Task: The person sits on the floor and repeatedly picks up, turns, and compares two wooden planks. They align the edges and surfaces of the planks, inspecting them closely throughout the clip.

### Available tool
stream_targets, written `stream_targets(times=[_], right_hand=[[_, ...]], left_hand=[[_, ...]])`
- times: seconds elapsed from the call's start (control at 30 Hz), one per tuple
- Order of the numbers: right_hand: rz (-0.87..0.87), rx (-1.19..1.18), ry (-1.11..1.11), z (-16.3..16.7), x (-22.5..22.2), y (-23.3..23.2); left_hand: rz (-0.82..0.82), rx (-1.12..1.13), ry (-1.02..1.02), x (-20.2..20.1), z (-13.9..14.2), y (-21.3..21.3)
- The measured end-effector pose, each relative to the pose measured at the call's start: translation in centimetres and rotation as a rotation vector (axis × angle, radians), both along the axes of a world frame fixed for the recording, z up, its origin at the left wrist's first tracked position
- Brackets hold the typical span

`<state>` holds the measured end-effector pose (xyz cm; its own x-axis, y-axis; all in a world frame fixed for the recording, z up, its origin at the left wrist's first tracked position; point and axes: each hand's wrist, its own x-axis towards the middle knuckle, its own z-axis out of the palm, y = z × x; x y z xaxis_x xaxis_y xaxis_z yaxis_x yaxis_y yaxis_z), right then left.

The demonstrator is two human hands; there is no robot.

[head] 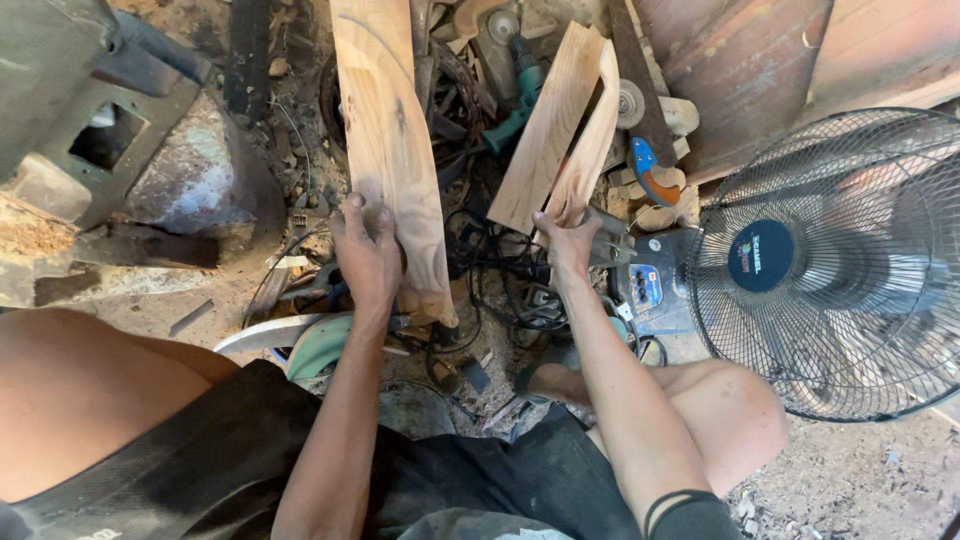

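Meanwhile left hand (365,255) grips plank (390,130), right hand (570,240) holds boards (560,125).

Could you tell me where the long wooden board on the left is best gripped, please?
Probably at its near lower end, from the left edge, where the left hand already grips the long wooden board. It stretches away lengthwise, with tangled cables beside its right edge.

A dirt floor (860,470) strewn with sawdust and wood chips carries everything. On it lie a tangle of black cables (500,270), a green power tool (515,100), offcuts (655,190), a blue-handled saw (645,110) and a grey machine (650,285). A standing fan (830,265) sits at right, a metal machine base (110,130) at left.
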<state>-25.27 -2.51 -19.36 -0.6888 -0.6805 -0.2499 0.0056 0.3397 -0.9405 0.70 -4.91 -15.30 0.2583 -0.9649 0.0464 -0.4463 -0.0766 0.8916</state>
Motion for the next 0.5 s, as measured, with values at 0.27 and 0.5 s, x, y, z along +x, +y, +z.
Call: stream_targets(times=[0.27, 0.5], right_hand=[[-0.027, 0.071, -0.086, -3.2, -0.6, -0.3], [0.093, -0.091, -0.244, -4.1, 0.4, -1.6]], left_hand=[[0.039, -0.096, -0.224, 0.7, -1.3, -0.5], [-0.099, -0.023, 0.207, 2.1, 10.6, 2.1]])
